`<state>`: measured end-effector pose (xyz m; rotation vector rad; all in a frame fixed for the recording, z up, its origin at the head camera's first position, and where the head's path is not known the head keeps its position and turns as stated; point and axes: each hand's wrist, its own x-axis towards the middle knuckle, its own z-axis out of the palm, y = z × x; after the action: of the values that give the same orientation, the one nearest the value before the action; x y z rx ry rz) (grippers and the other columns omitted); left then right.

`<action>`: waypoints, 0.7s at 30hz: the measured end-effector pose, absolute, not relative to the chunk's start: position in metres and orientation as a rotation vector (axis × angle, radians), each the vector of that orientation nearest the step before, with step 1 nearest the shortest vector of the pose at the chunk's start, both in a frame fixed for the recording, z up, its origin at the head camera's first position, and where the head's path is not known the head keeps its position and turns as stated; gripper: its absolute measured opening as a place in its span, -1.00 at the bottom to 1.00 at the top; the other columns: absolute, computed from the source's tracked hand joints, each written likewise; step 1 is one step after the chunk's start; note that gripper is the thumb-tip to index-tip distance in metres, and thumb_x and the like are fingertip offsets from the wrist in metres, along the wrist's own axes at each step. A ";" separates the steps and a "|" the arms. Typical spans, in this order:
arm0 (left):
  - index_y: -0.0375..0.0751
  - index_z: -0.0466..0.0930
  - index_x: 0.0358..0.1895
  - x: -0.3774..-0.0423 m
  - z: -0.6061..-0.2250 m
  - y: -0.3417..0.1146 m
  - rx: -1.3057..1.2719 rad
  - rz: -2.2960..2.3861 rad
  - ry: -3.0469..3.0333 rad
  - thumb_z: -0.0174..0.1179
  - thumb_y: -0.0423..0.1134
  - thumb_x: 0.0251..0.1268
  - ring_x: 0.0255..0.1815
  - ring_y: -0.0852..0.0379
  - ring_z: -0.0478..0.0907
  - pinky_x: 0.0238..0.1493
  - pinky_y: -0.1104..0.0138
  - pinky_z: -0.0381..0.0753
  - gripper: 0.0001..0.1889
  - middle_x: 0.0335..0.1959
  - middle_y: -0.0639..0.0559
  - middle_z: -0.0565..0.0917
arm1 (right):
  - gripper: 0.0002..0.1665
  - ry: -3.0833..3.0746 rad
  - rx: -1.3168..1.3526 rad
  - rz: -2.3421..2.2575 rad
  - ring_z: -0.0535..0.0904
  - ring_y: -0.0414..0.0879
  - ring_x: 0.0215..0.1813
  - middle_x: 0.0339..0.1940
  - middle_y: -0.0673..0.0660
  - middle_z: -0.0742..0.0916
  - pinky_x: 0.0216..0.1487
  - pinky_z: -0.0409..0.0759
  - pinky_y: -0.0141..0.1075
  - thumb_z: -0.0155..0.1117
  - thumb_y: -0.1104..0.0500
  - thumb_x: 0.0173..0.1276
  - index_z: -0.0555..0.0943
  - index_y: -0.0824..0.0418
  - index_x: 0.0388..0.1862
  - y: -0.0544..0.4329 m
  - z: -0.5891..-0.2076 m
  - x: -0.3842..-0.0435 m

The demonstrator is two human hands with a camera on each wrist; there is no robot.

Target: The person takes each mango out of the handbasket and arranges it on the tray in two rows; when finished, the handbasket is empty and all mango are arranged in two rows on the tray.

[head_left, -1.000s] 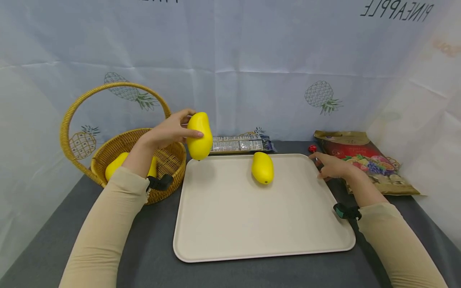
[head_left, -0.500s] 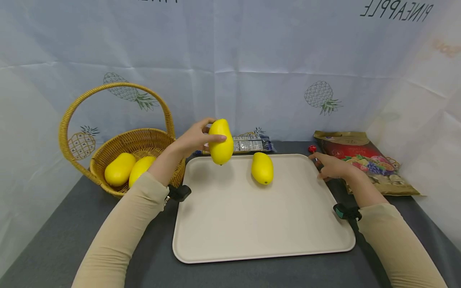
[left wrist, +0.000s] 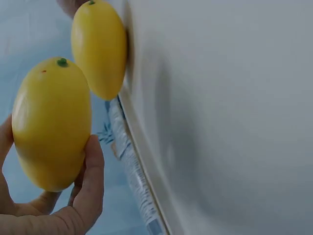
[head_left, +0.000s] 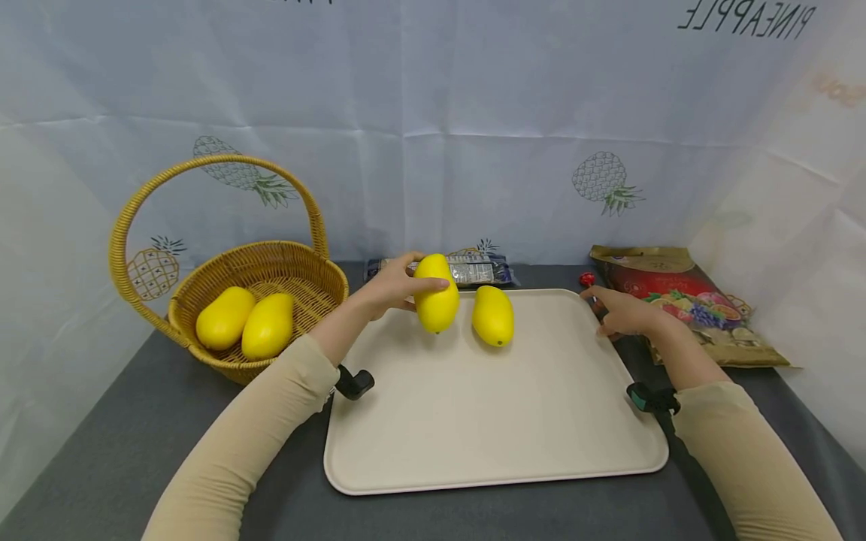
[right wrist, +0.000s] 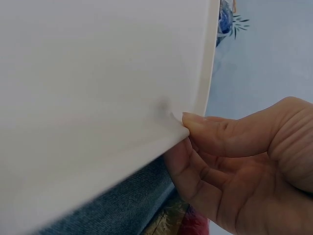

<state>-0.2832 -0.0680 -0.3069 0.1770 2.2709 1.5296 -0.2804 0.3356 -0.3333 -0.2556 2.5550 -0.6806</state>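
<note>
My left hand [head_left: 391, 287] grips a yellow mango [head_left: 437, 304] with a tapered shape, held upright close over the back of the cream tray [head_left: 501, 421]. In the left wrist view, thumb and fingers clasp this mango [left wrist: 51, 127] by its sides, its green stem spot facing the camera. Just right of it, a second mango [head_left: 493, 315] lies on the tray near the back rim. At the tray's back right corner, my right hand [head_left: 625, 312] pinches the rim; in the right wrist view its thumb [right wrist: 210, 132] is on top and the fingers are underneath.
Left of the tray stands a wicker basket [head_left: 307, 263] with a tall hooped handle, two mangoes [head_left: 225, 318] inside. A dark packet [head_left: 476, 270] lies behind the tray. A red fruit-printed bag [head_left: 697, 300] and a small red ball [head_left: 587, 279] are at the back right.
My left hand has carried the mango rightward from beside the basket and lowered it toward the mango on the tray. The right hand has stayed at the tray corner.
</note>
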 end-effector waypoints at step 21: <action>-0.03 0.13 0.50 -0.283 -0.338 -0.043 0.089 1.434 2.288 0.41 0.01 0.17 0.35 -0.19 0.46 0.23 -0.02 0.63 -0.13 0.46 -0.15 0.31 | -0.05 2.565 -0.257 -0.671 0.52 0.34 0.16 0.33 0.61 0.31 0.01 0.74 0.00 0.24 0.47 0.18 0.04 0.40 0.50 0.336 -0.336 -0.281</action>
<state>-0.2834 -0.0429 -0.3381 0.0891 2.2884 1.4337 -0.2808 0.3362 -0.3359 -0.2567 2.5653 -0.6715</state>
